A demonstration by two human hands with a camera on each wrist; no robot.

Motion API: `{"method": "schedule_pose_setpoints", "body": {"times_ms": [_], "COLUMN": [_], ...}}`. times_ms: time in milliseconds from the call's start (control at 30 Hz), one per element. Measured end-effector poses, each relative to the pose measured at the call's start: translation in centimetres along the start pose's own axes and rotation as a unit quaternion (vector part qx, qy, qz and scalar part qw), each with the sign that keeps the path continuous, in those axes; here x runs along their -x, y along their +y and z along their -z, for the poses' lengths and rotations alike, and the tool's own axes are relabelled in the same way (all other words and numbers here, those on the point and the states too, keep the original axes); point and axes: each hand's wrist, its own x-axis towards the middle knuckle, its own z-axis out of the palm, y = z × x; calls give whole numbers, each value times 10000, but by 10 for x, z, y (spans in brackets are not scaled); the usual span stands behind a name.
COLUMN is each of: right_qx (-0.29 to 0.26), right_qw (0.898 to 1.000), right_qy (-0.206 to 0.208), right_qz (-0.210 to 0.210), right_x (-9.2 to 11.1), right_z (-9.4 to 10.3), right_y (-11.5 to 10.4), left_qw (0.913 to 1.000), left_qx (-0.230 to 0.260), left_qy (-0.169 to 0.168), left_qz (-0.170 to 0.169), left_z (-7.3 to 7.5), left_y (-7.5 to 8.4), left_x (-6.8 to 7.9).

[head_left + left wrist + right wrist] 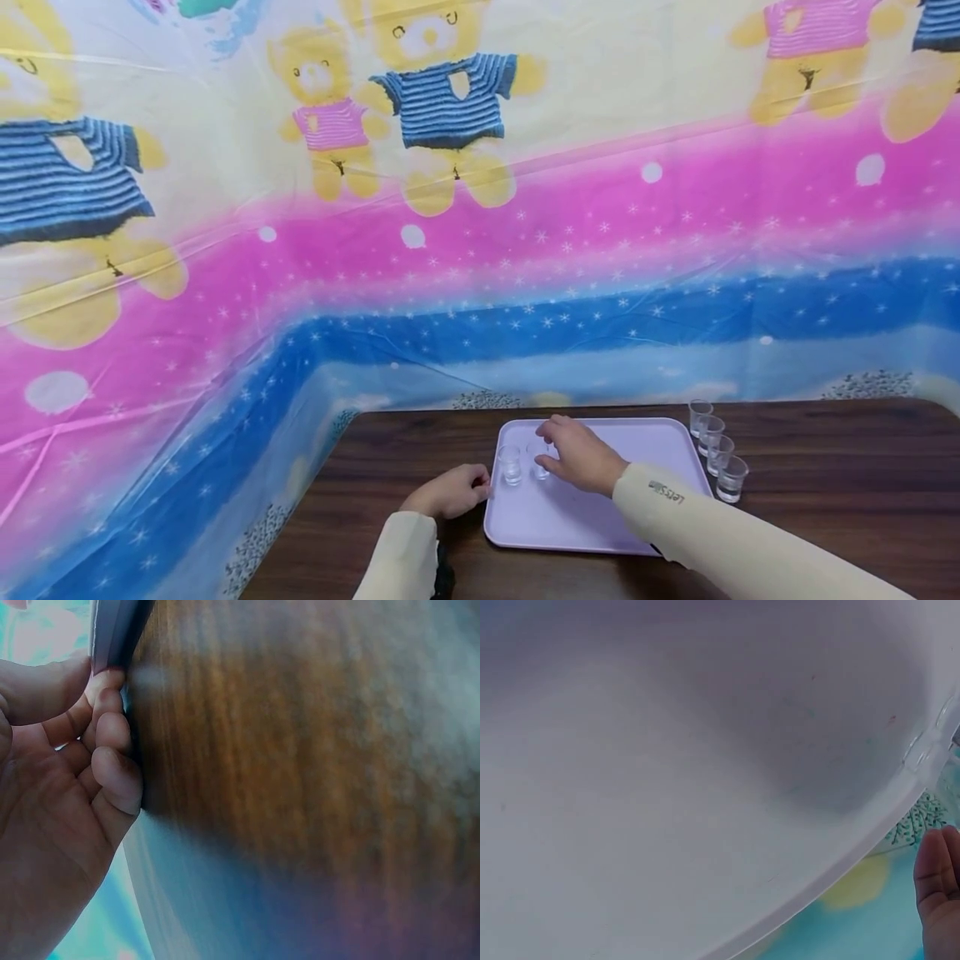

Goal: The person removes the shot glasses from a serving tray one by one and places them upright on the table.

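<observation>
On the pale lilac tray (600, 521) stand two small clear glasses, a left glass (511, 467) and a right glass (537, 468). My right hand (583, 457) is at the right glass, its thumb and fingers spread apart beside it and partly hiding it. In the right wrist view, extended fingers (939, 874) show near a clear glass (928, 750) at the tray's edge. My left hand (450, 492) holds the tray's left edge; up close, its thumb and curled fingers pinch the tray rim (112, 634).
Several more clear glasses (722, 455) stand in a slanting row on the wooden table (840, 492), just right of the tray. Behind the table hangs a printed cloth (585, 333) with bears and coloured bands.
</observation>
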Motion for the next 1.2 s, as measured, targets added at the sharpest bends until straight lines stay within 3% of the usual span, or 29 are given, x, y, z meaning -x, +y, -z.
{"method": "schedule_pose_setpoints", "body": {"times_ms": [433, 667, 1200], "right_qx": [115, 409, 70], "right_qw": [9999, 9988, 9991], "right_qy": [74, 126, -390], "right_qz": [-28, 221, -163], "right_x": [1, 2, 28], "right_z": [0, 1, 41], "right_y": [2, 4, 16], "left_qw": [9999, 9999, 9997], "left_qx": [-42, -78, -72], "left_qy": [20, 22, 1], "left_qz": [-130, -71, -238], "left_z": [-4, -6, 0], "left_y": [6, 10, -1], "left_x": [-3, -7, 1]}}
